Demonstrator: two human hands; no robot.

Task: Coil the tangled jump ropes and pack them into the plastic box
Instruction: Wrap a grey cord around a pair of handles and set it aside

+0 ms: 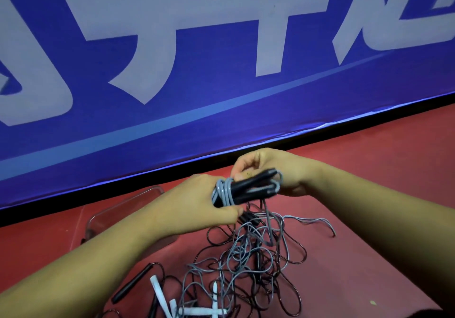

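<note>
With a tight grip at each end, the left hand (pixel 197 202) and right hand (pixel 266 170) held the coil (pixel 243 189) above the tangle (pixel 246 256) so its loops could not spring loose.

Indoor light is moderate and even, with a saturated blue-violet cast off the banner (pixel 246 110); a thin bright glare line runs along its lower edge. The jump ropes (pixel 257 258) cast only faint shadows on the floor (pixel 369 170). The near right forearm (pixel 394 231) falls dark. Wide-angle bending curves the edges; detail is soft.
</note>
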